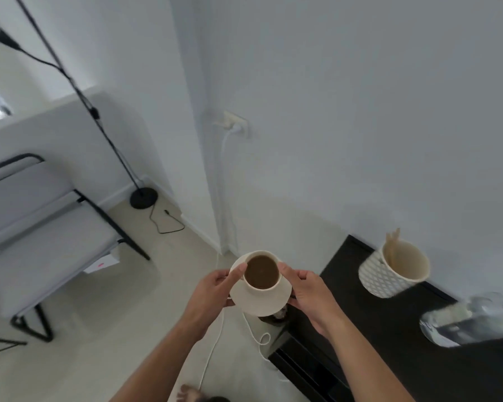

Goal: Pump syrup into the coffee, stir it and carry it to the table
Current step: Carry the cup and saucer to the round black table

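Between both hands, round ribbed cup on saucer

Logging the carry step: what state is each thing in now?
Left hand: grips round cream saucer.
Right hand: grips same saucer.
Saucer: held above the floor.
Cream ceramic cup: upright on saucer, holds brown coffee.
Cream lattice-patterned pot: upright on black cabinet, holds wooden sticks.

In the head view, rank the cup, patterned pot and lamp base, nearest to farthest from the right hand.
1. Cup, on the saucer the right hand holds.
2. Patterned pot, right, on the cabinet.
3. Lamp base, far left, on the floor.
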